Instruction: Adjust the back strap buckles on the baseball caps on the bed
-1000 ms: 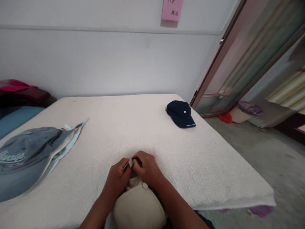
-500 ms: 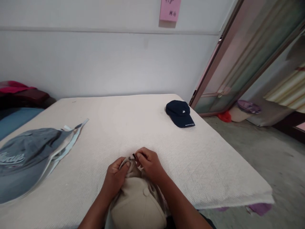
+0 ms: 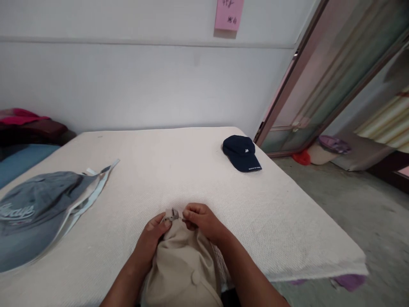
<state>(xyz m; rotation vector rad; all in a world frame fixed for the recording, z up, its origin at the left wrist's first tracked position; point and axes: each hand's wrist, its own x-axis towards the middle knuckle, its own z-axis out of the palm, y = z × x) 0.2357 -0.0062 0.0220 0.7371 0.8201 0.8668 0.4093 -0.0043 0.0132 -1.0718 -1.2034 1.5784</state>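
A beige cap point(image 3: 182, 260) lies close to me at the near edge of the table, its button facing up and its back strap pointing away. My left hand point(image 3: 156, 230) pinches the cap's back edge beside a small metal buckle point(image 3: 172, 215). On the other side, the fingers of my right hand point(image 3: 200, 217) are closed on the strap end near that buckle. How far the strap runs through the buckle is too small to make out. The cap's brim is out of sight.
Stacked grey caps point(image 3: 41, 209) with white lettering rest on the left of the cloth-covered table point(image 3: 153, 166). A navy cap point(image 3: 241, 152) sits at the back right. Beyond stands a white wall point(image 3: 143, 85) with a pink note point(image 3: 228, 17). Dark luggage point(image 3: 41, 128) is at left.
My right hand has drawn slightly toward me and right. The cap's back has flattened, and the metal buckle now shows between my hands.
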